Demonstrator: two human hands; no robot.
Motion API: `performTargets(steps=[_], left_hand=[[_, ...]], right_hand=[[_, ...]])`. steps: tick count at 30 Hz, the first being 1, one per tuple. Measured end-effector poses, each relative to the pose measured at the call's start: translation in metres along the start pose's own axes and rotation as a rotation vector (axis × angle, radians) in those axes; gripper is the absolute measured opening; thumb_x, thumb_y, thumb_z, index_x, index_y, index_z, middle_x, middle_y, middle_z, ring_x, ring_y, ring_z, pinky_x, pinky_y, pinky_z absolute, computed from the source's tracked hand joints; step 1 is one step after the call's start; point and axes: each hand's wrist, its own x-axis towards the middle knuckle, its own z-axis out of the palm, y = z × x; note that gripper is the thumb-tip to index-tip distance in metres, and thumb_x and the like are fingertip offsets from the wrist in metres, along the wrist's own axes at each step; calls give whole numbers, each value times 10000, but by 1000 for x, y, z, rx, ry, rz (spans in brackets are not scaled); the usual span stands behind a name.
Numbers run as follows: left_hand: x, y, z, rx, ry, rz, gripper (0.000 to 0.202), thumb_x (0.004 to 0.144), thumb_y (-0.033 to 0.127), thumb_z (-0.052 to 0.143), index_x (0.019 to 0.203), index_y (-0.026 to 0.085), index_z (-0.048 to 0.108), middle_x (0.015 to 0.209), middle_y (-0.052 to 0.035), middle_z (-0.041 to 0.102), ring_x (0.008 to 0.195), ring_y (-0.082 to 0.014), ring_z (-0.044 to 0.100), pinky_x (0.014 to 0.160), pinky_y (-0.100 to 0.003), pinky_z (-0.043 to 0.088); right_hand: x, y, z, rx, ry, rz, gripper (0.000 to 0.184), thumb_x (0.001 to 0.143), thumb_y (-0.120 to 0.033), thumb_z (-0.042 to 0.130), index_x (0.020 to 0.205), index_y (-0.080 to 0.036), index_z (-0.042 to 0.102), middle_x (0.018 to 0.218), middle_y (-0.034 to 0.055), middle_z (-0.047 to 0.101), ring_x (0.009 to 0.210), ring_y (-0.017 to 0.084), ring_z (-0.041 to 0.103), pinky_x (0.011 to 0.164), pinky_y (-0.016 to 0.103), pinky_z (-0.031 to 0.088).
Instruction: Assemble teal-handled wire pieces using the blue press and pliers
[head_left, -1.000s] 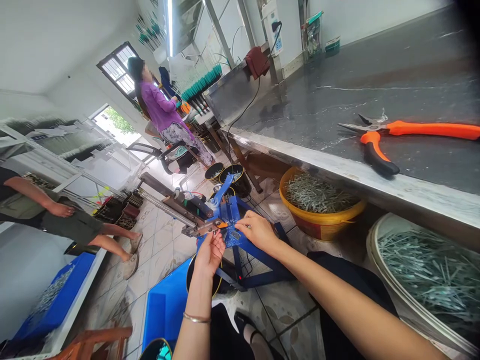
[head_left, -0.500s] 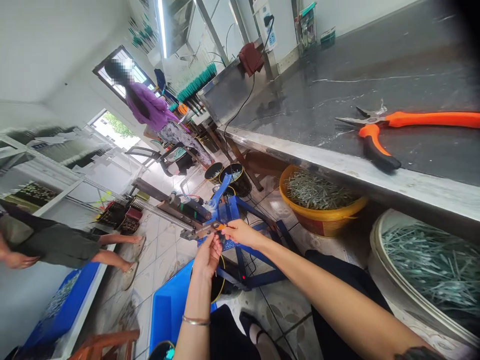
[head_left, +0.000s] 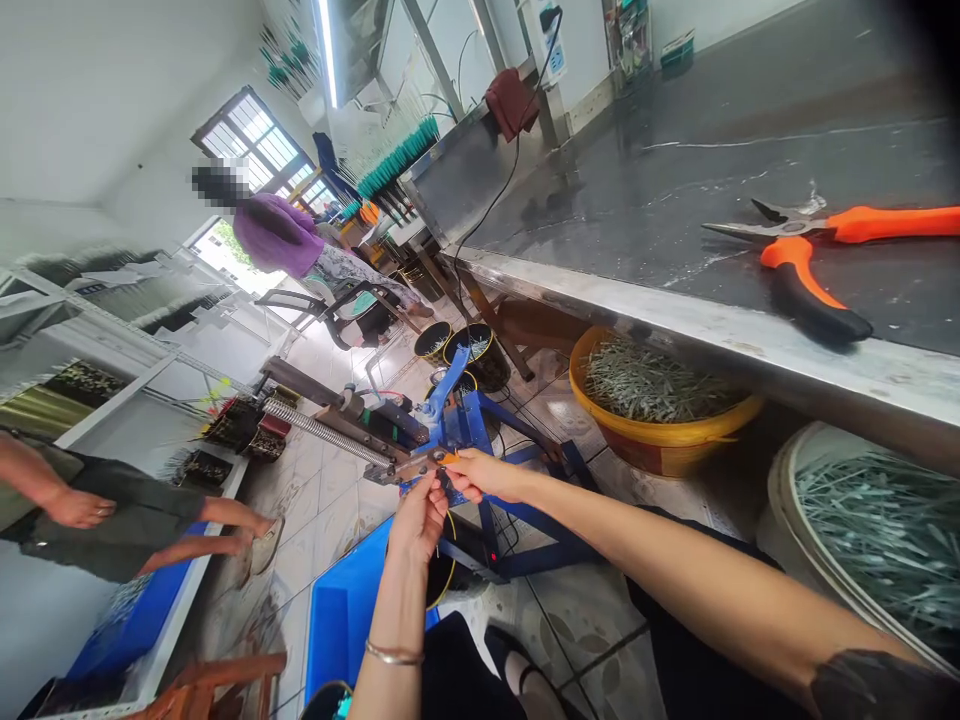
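Both hands meet at the working end of a blue-framed machine (head_left: 471, 420) with a long coil spring (head_left: 330, 437) and a metal head (head_left: 411, 466). My right hand (head_left: 484, 474) is closed round an orange-handled tool (head_left: 448, 459), most of which my fingers cover. Just below the metal head, my left hand (head_left: 421, 515) is closed in a pinch, fingertips up near the head. Whatever it pinches is too small to make out. A blue bin (head_left: 337, 620) stands beneath my left forearm.
Orange-handled pliers (head_left: 799, 240) lie on the dark worktop (head_left: 675, 190) at right. Below it stand a yellow tub (head_left: 652, 440) and a white bucket (head_left: 787, 500), both full of thin strips. One person (head_left: 277, 235) is at the back, another (head_left: 112, 510) at left.
Both hands stay at the metal head with little movement. The person at left has shifted further into view, and the one at the back leans further left. The view has shifted slightly.
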Motion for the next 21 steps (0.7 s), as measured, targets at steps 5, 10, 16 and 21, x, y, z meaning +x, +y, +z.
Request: performTargets(steps=[5,10,16,21], left_hand=[[0,0,2,0,6,-6,171,836,63,444,707,82,555,522,0,527,383,-23,465,361,-88,397],[1,0,2,-7,13,-7,166,830,57,450,708,84,559,529,-8,546,393,-31,485,373,-92,418],[1,-1,-1,-10,4,-6,161,830,50,447,712,72,554,530,-10,554,400,-29,486,382,-94,434],[1,-1,0,2,20,6,161,810,22,460,685,68,550,534,-25,565,405,-44,502,378,-112,443]], right_hand=[[0,2,-1,-164,136,-94,269,833,-220,398,571,-160,400,502,-47,402,452,60,347,449,201,239],[-3,-6,-5,-310,154,-157,265,824,-201,430,563,-159,430,527,-36,441,504,79,382,510,219,268],[0,-1,-7,-5,-59,-84,248,832,-283,426,614,-164,415,528,-50,384,466,71,352,508,216,338],[2,5,-4,494,-233,106,269,808,-357,424,621,-184,340,488,-88,293,399,55,301,473,226,405]])
